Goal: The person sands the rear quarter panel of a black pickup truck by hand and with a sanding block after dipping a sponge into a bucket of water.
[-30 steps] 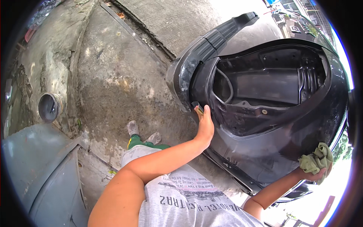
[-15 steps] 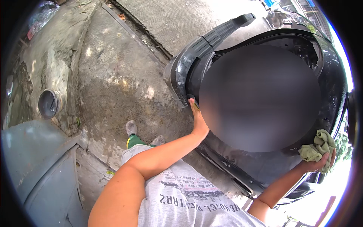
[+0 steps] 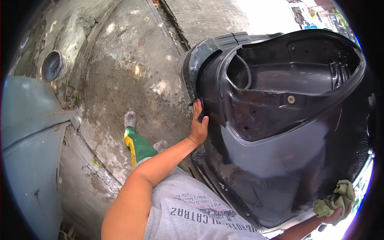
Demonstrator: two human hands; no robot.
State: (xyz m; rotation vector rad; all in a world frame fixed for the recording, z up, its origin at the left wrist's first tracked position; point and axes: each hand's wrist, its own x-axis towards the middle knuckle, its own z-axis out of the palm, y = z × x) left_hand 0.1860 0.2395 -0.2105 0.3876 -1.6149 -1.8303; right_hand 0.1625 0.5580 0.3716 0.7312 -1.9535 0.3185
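A large, glossy black vehicle body shell point(image 3: 276, 156) fills the right half of the view, with a wide curved opening in its upper part. My left hand point(image 3: 199, 126) lies against the shell's left edge, fingers stretched upward and thumb apart, beside the lower end of a grey-black curved fender point(image 3: 192, 66). At the lower right, my right hand point(image 3: 335, 216) is closed on a crumpled olive-green cloth point(image 3: 338, 198), next to the shell's near right edge. Part of that hand is hidden behind the cloth.
A round bucket point(image 3: 53, 66) stands on the stained concrete floor point(image 3: 124, 80) at the far left. Blue-grey metal panels point(image 3: 30, 116) take up the left side. A narrow channel point(image 3: 174, 24) runs through the concrete at the top.
My view has shifted, and the shell's opening now shows where a blurred patch covered it. My right hand and the cloth sit lower in view. My left hand stays at the shell's left edge.
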